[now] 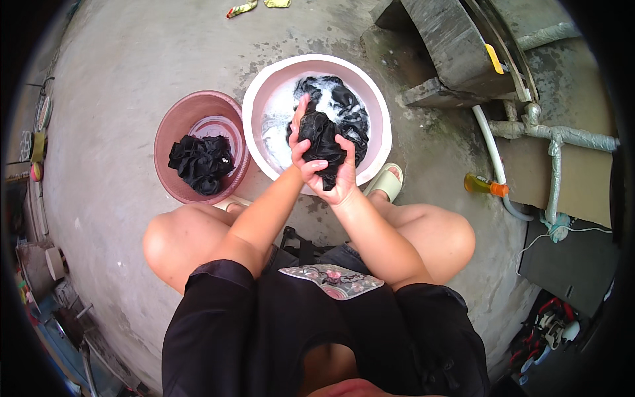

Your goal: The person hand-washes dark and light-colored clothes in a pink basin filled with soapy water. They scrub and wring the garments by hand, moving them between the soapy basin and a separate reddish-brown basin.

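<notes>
Both my hands hold one bunched wet black cloth (322, 139) above the near part of a wide pink basin (383, 134) with a white rim. My left hand (300, 131) lies along the cloth's left side, fingers partly extended. From below and the right, my right hand (340, 173) cups it. Black fabric (353, 111) and white suds (278, 116) fill much of the basin's inside. To the left, against that basin, stands a deeper reddish-pink tub (166, 124) with crumpled black cloth (201, 161) at its bottom.
A concrete sink structure (451, 54) stands at the upper right, with wrapped pipes (555, 133) and a white drain hose (488, 139). A yellow bottle with an orange cap (483, 184) lies by the hose. My slippered foot (389, 181) is close to the basin's lower right edge.
</notes>
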Motion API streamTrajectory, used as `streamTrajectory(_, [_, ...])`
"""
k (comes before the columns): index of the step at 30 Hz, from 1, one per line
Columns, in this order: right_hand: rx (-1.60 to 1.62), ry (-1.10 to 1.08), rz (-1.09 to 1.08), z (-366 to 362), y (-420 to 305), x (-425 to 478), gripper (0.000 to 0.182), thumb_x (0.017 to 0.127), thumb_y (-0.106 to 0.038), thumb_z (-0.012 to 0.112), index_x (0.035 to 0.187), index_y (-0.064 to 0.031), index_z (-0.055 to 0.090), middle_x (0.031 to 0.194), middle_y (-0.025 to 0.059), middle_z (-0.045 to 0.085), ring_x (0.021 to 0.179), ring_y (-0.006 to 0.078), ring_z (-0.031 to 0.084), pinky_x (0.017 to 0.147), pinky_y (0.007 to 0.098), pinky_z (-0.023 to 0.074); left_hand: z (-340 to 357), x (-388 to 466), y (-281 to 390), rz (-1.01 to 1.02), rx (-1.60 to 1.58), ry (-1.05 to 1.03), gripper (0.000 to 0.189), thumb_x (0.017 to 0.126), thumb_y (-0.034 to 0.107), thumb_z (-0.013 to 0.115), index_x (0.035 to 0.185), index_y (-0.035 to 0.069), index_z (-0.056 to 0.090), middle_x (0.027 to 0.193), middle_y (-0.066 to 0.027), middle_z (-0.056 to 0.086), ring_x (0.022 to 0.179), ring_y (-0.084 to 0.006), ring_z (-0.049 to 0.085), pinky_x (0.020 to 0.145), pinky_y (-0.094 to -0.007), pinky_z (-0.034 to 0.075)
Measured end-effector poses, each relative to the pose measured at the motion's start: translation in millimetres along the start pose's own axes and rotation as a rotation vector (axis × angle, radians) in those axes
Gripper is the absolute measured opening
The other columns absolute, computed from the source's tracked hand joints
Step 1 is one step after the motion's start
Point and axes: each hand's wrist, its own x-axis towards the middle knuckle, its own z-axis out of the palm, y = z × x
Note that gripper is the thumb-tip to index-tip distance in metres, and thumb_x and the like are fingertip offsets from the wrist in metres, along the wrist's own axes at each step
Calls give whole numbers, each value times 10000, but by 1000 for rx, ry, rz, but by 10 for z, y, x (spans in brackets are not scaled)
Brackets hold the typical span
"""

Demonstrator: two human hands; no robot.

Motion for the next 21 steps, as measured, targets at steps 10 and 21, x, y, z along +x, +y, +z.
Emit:
streamTrajectory(10, [-1466,808,197,315,-659,-163,425,759,-222,769,1070,-70,522,803,89,573,532,130,474,369,216,333,-537,682,-103,430,844,-715,246,673,36,597,914,89,605,816,-98,577,831,-314,574,725,-414,461])
streamTrajectory(21, [-3037,995,89,-103,-915,12,590,623,-287,769,1035,-12,449,876,184,665,816,346,661,705,411,528,-528,671,-212,-59,1193,-1161,244,679,82,607,916,101,553,739,-162,623,776,-386,615,680,-489,469])
